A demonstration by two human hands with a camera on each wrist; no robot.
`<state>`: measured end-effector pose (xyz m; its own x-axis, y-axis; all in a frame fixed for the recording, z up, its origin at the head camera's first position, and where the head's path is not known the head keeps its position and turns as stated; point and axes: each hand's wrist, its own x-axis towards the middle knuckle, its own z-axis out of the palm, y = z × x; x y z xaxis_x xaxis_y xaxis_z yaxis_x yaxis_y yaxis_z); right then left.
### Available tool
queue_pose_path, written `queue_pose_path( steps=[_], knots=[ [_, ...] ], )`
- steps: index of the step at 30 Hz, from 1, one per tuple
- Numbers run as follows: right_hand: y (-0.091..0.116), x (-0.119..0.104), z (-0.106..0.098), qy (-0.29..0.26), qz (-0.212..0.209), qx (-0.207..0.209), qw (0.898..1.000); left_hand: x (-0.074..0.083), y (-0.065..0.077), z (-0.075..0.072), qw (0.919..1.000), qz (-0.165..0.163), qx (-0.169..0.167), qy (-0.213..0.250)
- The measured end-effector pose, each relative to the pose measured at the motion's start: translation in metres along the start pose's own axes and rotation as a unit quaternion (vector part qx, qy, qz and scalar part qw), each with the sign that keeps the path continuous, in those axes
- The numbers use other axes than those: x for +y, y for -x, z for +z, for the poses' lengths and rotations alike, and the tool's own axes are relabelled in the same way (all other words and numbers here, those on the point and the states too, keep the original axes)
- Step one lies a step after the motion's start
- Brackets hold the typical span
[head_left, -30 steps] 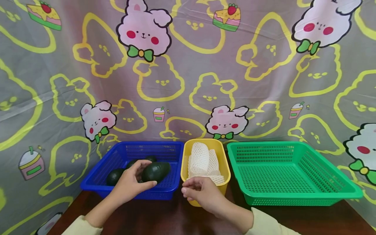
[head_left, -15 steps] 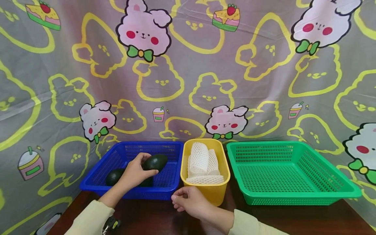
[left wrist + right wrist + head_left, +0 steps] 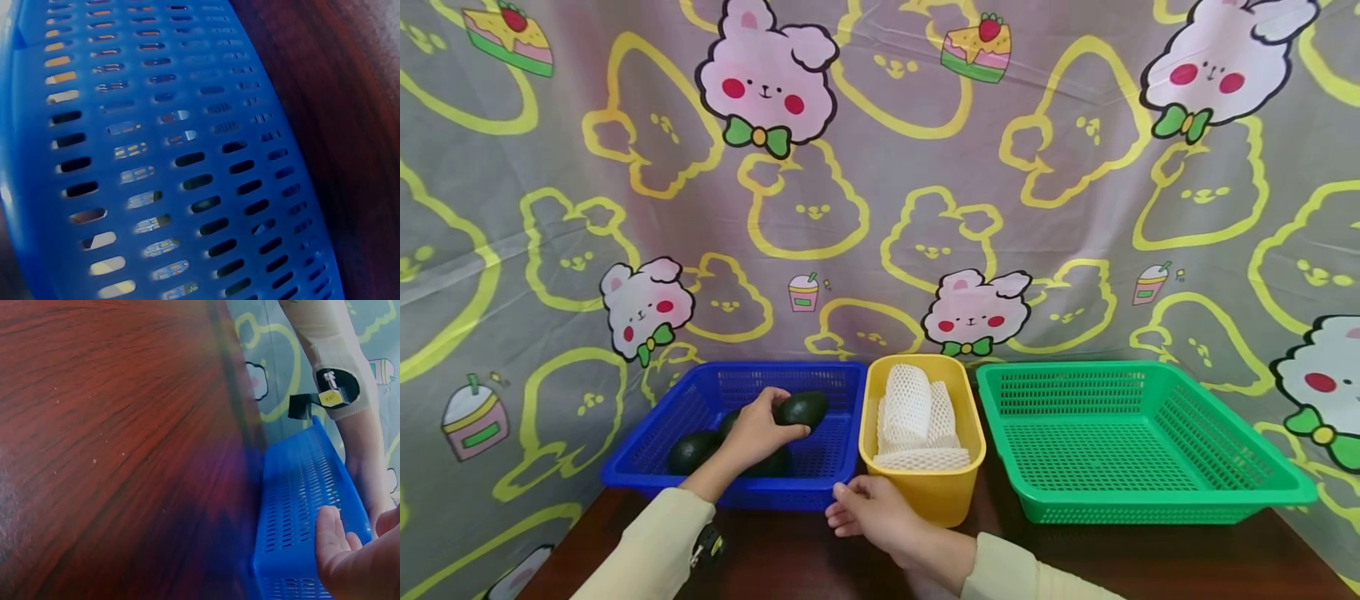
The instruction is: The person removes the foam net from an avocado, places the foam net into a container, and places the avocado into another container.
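In the head view my left hand (image 3: 757, 433) grips a dark green avocado (image 3: 805, 410) between thumb and fingers, above the right part of the blue basket (image 3: 730, 483). Several more avocados (image 3: 691, 452) lie in that basket, partly hidden by the hand and arm. My right hand (image 3: 878, 512) holds nothing, its fingers loosely bent, near the basket's front right corner and just before the yellow bin (image 3: 925, 496). White foam net sleeves (image 3: 908, 408) fill the bin. The basket's slotted wall (image 3: 156, 150) takes up the left wrist view, where neither hand nor avocado shows.
To the right stands a green basket (image 3: 1105, 454) with nothing in it. All three containers stand side by side on a dark wooden table (image 3: 797, 550). A patterned cloth (image 3: 865, 208) hangs close behind them.
The left hand has raised the avocado slightly from the basket. The right hand has drawn back from the yellow bin's front, moving left and down toward the blue basket's corner.
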<state>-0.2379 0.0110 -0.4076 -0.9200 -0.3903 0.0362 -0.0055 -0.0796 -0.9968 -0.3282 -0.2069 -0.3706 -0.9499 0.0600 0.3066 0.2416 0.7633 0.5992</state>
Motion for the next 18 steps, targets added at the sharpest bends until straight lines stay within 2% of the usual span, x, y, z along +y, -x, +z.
queue_pose_path(
  steps=[9, 18],
  knots=[
    [-0.007, 0.009, 0.006, -0.024, 0.012, 0.020, 0.999, -0.002, -0.012, 0.014, 0.9992, 0.008, -0.021, -0.034],
    [-0.008, 0.011, 0.009, -0.056, 0.005, 0.021, 0.998, -0.003, -0.018, 0.026, 0.9945, 0.017, -0.032, -0.099]
  ],
)
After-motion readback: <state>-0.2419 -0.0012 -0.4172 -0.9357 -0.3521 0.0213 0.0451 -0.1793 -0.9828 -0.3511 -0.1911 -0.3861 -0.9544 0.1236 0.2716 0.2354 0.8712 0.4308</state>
